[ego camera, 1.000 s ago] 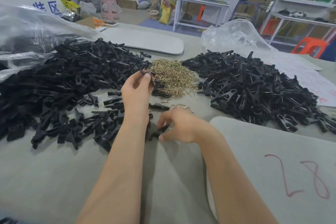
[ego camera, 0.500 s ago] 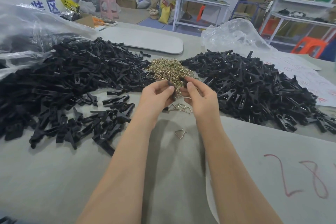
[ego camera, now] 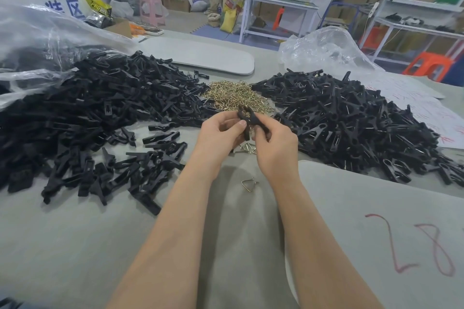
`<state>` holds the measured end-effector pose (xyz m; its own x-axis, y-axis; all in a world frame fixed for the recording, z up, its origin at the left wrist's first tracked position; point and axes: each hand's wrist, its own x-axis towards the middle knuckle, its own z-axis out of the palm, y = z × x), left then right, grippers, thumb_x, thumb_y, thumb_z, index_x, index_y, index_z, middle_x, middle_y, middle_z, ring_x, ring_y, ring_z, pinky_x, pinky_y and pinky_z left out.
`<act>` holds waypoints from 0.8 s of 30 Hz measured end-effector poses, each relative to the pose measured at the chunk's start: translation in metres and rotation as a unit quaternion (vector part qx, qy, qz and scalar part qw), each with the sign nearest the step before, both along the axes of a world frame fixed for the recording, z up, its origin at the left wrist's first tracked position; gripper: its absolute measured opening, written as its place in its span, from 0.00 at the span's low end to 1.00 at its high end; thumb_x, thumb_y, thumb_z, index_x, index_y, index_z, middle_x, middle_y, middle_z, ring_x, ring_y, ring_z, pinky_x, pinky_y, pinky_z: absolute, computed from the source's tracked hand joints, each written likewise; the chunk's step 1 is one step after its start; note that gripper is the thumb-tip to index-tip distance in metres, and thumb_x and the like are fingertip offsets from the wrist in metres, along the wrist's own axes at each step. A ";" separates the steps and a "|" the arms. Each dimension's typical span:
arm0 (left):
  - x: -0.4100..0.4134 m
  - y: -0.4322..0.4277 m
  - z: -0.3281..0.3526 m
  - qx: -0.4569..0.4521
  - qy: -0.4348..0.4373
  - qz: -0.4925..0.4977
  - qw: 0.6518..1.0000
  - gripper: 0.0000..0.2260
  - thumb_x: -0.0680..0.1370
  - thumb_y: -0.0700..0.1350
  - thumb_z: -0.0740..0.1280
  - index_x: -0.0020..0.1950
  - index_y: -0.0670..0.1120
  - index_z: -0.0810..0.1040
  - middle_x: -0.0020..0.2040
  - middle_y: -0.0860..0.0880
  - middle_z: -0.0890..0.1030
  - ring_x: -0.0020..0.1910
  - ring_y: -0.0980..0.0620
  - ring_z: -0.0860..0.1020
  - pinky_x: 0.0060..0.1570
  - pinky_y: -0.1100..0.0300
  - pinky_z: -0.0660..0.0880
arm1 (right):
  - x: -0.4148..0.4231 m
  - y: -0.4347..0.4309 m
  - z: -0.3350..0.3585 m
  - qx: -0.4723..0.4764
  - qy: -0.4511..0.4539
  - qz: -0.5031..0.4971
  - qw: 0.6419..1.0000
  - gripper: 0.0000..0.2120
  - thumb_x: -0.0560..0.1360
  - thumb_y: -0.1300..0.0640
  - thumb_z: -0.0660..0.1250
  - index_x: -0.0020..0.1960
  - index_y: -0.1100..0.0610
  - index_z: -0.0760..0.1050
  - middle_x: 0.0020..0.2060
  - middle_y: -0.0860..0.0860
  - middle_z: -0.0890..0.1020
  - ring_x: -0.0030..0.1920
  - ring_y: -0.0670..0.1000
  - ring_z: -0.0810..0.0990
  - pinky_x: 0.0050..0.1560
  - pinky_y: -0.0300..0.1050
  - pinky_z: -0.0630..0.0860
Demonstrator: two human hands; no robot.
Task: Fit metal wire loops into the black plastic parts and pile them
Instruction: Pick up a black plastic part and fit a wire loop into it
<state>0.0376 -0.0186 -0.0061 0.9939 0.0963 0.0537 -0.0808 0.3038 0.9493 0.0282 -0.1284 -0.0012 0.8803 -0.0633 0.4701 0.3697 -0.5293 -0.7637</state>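
Both hands are raised just above the grey table, in front of the heap of wire loops.

- Left hand: fingers curled, thumb pressed on the black plastic part, gripping it from the left.
- Right hand: fingers curled, pinching the same part from the right.
- Held part: dark pieces cross between the two thumbs. Whether this is one part or two, and whether a loop is already seated in it, cannot be told.

The brass-coloured heap lies between two piles. The left pile of black parts spreads wide, with loose pieces scattered toward the near edge. The right pile of black parts shows glints of metal among the pieces.

A single wire loop lies flat on the table between the forearms, apart from the heap. A few more loops lie directly below the hands.

A grey board marked "28" in red lies under the right forearm. Clear plastic bags sit behind the piles: one at far left, one at back right.
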 end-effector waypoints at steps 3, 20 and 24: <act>0.001 0.000 -0.001 0.009 0.002 0.004 1.000 0.08 0.78 0.34 0.64 0.50 0.45 0.79 0.43 0.49 0.83 0.42 0.55 0.82 0.47 0.63 0.79 | -0.001 0.001 0.001 -0.012 -0.008 0.022 1.000 0.16 0.77 0.65 0.60 0.61 0.54 0.78 0.45 0.48 0.83 0.43 0.46 0.78 0.47 0.34 0.72; -0.002 0.001 0.002 0.014 -0.017 -0.011 1.000 0.09 0.78 0.33 0.63 0.51 0.45 0.79 0.41 0.50 0.83 0.40 0.57 0.82 0.44 0.65 0.79 | 0.005 -0.004 0.003 0.147 0.062 0.050 0.986 0.09 0.78 0.64 0.62 0.51 0.53 0.78 0.43 0.50 0.83 0.47 0.53 0.83 0.55 0.54 0.78; -0.003 0.000 0.002 0.013 -0.022 -0.015 1.000 0.09 0.78 0.33 0.63 0.50 0.46 0.79 0.41 0.50 0.83 0.40 0.55 0.81 0.44 0.65 0.78 | 0.006 -0.004 0.002 0.150 0.068 0.047 0.985 0.08 0.77 0.64 0.64 0.52 0.55 0.79 0.44 0.53 0.84 0.47 0.54 0.83 0.55 0.55 0.78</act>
